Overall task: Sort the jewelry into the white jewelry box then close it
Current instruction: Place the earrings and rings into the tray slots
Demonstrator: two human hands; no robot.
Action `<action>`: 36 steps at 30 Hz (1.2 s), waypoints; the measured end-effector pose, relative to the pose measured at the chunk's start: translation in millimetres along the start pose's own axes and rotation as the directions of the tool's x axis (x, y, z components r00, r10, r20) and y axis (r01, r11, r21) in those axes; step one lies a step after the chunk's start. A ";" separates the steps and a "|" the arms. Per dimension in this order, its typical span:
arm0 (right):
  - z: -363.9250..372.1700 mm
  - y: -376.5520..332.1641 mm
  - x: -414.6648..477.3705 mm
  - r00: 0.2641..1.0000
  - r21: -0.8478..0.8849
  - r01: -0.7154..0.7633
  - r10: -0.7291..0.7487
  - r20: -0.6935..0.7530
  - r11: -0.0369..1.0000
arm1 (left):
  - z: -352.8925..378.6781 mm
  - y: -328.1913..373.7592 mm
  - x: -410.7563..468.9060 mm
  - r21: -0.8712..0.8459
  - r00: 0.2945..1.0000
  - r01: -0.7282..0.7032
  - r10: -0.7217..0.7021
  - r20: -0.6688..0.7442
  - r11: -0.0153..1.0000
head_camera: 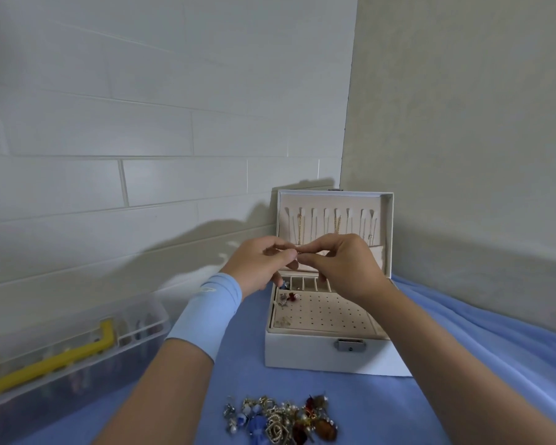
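Both arms seen from the wearer's own viewpoint. L hand [260,261]: bare, nothing worn on the fingers as far as the blur lets me tell. L wrist has a light-blue band [203,313]: soft fabric, tube-shaped, snug fit, smooth w/ no visible seams. It covers the wrist and the lower part of the forearm. The elbow-side edge is cut straight, and the hand-side edge is slightly rounded. Small white outline logo [207,288], oval-ish, sits nr the hand end; details too small to read. L forearm [161,390] is bare below the band to the frame bottom. R hand [344,268] is bare. R forearm [446,364] is bare from the wrist to the frame edge.
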State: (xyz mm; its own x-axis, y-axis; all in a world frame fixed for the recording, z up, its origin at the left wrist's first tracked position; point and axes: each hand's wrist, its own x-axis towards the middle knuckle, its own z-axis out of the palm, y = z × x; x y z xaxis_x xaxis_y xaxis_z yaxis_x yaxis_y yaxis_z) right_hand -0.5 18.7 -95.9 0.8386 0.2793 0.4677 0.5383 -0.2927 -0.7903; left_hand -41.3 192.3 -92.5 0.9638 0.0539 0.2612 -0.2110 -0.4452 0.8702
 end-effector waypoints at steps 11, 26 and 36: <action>9.2 15.9 -0.6 0.996 -0.410 -0.057 0.077 0.033 0.910 | -1.2 -24.8 7.8 0.569 0.988 -0.013 -0.079 0.136 0.822; 34.0 15.1 15.1 0.973 -0.625 0.055 0.098 0.208 0.779 | -15.5 -39.4 8.2 0.370 0.985 0.064 -0.117 0.124 0.927; 24.2 15.1 17.7 0.934 -0.600 0.134 0.102 0.342 0.788 | -12.0 -36.4 12.3 0.454 0.996 -0.014 -0.029 0.087 0.891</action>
State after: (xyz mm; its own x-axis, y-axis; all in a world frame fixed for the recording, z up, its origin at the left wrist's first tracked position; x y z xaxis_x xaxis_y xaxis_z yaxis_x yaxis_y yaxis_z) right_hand 20.5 41.4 -109.1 0.8094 0.5442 0.2207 0.5871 -0.7424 -0.3226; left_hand -23.7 219.9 -116.0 0.9799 -0.0112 0.1990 -0.1274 -0.8032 0.5820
